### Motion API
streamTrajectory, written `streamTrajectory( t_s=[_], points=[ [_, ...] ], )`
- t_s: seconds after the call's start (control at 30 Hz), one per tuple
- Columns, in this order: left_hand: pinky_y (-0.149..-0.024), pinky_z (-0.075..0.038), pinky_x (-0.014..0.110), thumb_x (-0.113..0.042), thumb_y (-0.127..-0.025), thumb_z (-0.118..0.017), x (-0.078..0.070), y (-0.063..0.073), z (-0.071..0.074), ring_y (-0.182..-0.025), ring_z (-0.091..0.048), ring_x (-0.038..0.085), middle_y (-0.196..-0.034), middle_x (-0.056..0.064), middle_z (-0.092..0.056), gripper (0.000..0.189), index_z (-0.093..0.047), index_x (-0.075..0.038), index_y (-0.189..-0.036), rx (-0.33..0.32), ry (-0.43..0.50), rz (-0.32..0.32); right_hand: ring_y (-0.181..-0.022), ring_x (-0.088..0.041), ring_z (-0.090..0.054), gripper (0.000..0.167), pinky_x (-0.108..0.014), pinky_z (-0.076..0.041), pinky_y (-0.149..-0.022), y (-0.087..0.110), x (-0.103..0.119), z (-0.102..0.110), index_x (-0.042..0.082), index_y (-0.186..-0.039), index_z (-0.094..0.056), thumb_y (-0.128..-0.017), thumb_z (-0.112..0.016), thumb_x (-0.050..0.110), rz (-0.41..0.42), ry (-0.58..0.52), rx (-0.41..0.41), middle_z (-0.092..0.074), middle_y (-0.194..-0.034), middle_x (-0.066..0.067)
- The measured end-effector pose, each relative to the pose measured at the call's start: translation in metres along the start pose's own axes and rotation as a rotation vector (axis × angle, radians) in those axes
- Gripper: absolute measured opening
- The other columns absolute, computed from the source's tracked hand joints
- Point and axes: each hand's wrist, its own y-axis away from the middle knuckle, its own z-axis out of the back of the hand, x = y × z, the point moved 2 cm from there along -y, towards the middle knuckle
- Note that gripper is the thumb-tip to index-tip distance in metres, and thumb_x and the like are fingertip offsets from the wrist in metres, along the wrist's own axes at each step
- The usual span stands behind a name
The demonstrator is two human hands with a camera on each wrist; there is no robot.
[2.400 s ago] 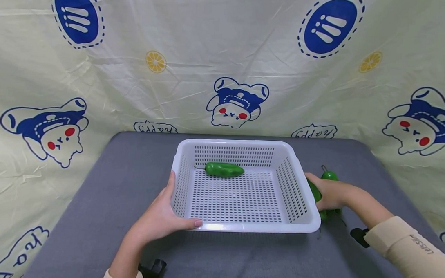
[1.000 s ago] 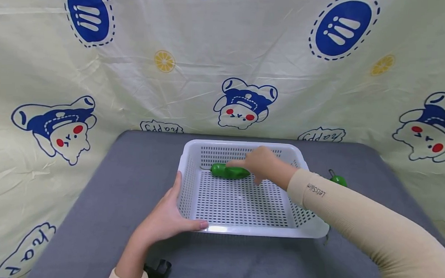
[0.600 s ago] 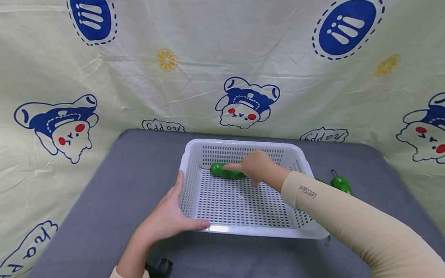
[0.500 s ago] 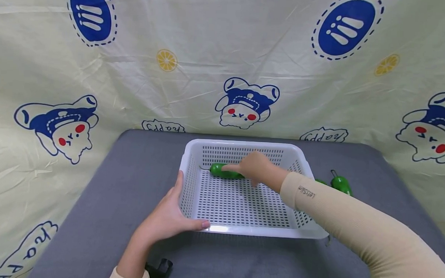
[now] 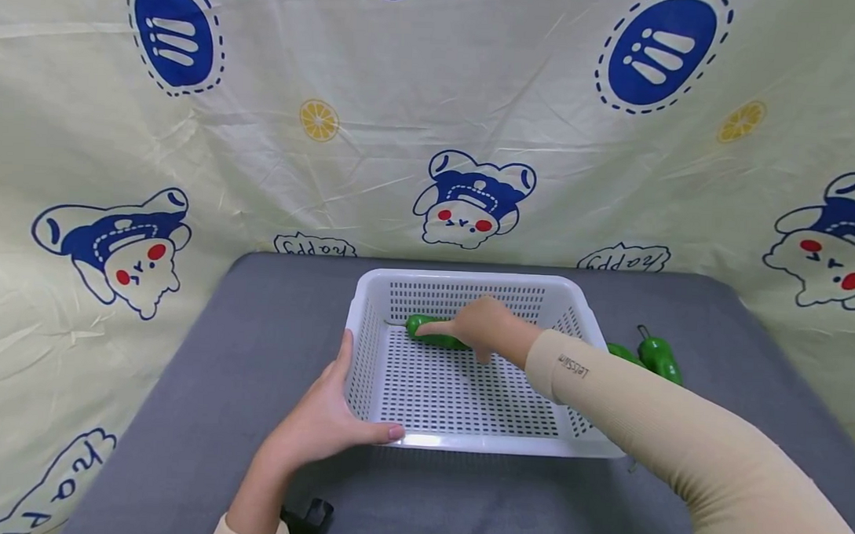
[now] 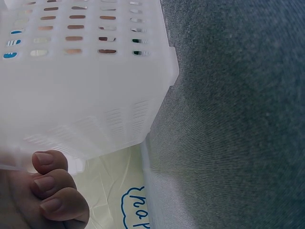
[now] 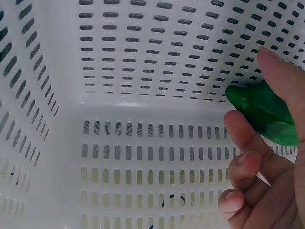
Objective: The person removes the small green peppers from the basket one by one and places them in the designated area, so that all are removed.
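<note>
A white perforated plastic basket (image 5: 506, 444) stands on the grey cloth. My left hand (image 5: 323, 420) grips its near left corner, thumb along the front rim and fingers at the left side. Curled fingertips (image 6: 51, 183) show against the basket wall in the left wrist view. Inside the basket lies a green pepper (image 5: 425, 339), its thin stem to the left. My right hand (image 5: 485, 328) reaches over its right end. The right wrist view has the pepper (image 7: 264, 112) between thumb and index finger, the other fingers curled; part of it is hidden.
Outside the basket, on the right, lie green peppers (image 5: 658, 357), partly covered by my right sleeve (image 5: 649, 408). Grey cloth (image 5: 277, 309) covers the table. A patterned curtain (image 5: 373, 194) hangs behind it.
My right hand has left the peppers beside the basket and come inside it, over the pepper. Since then it has slid slightly left and nearer. My left hand stays on the corner.
</note>
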Motion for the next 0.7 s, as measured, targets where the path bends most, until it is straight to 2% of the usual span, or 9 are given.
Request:
streamTrajectory(
  t_s=[0.13,0.27,0.43,0.5,0.57,0.63,0.7],
  points=[
    [-0.096,-0.052,0.042,-0.043,-0.061,-0.094,0.000,0.000,0.000,-0.122,-0.055,0.029,-0.162,0.010,-0.019,0.145,0.013,-0.034,-0.158,0.004,0.010,0.004,-0.056,-0.014,-0.041,0.119,-0.023,-0.046,-0.059,-0.004,0.001,-0.001,0.060,-0.151,-0.004,-0.076,-0.086,0.017,0.006,0.081,-0.014,-0.043,-0.066,0.000],
    [-0.096,-0.052,0.043,-0.042,-0.062,-0.094,0.000,0.002,0.000,-0.122,-0.055,0.029,-0.163,0.010,-0.018,0.142,0.012,-0.033,-0.158,0.013,0.018,0.011,-0.059,-0.015,-0.043,0.120,-0.023,-0.046,-0.059,-0.009,0.004,-0.001,0.061,-0.150,-0.005,-0.075,-0.087,0.018,0.029,0.180,-0.063,-0.049,-0.072,-0.002],
    [-0.099,-0.050,0.044,-0.043,-0.063,-0.093,0.000,0.002,0.000,-0.124,-0.054,0.027,-0.163,0.010,-0.019,0.142,0.012,-0.032,-0.158,0.013,0.006,0.013,-0.052,-0.013,-0.037,0.121,-0.020,-0.037,-0.051,-0.011,0.008,-0.003,0.060,-0.150,-0.002,-0.074,-0.087,0.020,0.032,0.209,-0.092,-0.042,-0.063,0.000],
    [-0.100,-0.049,0.044,-0.044,-0.063,-0.093,0.000,0.002,0.000,-0.124,-0.054,0.027,-0.163,0.010,-0.019,0.142,0.012,-0.032,-0.158,0.010,-0.002,0.017,-0.049,-0.012,-0.035,0.122,-0.020,-0.036,-0.049,-0.013,0.010,-0.004,0.061,-0.150,-0.002,-0.074,-0.087,0.019,0.026,0.156,-0.071,-0.038,-0.060,0.001],
    [-0.100,-0.049,0.044,-0.044,-0.063,-0.093,0.000,0.002,0.000,-0.124,-0.054,0.027,-0.162,0.011,-0.019,0.142,0.012,-0.032,-0.158,0.007,-0.008,0.021,-0.050,-0.012,-0.037,0.121,-0.020,-0.039,-0.050,-0.014,0.012,-0.004,0.061,-0.150,-0.003,-0.075,-0.087,0.018,0.024,0.080,-0.032,-0.038,-0.060,0.002],
    [-0.100,-0.049,0.044,-0.044,-0.063,-0.093,0.000,0.002,-0.001,-0.124,-0.054,0.027,-0.162,0.011,-0.020,0.142,0.012,-0.032,-0.158,0.003,-0.018,0.024,-0.054,-0.013,-0.045,0.121,-0.022,-0.047,-0.057,-0.017,0.014,-0.004,0.060,-0.150,-0.004,-0.074,-0.089,0.020,0.027,-0.015,0.023,-0.047,-0.065,0.001],
    [-0.101,-0.048,0.045,-0.045,-0.063,-0.093,0.001,0.002,-0.001,-0.124,-0.053,0.027,-0.162,0.011,-0.020,0.142,0.012,-0.031,-0.158,-0.002,-0.028,0.026,-0.067,-0.015,-0.055,0.121,-0.028,-0.055,-0.072,-0.019,0.016,-0.003,0.059,-0.151,-0.005,-0.072,-0.090,0.025,0.038,-0.110,0.077,-0.057,-0.083,-0.001]
  ],
)
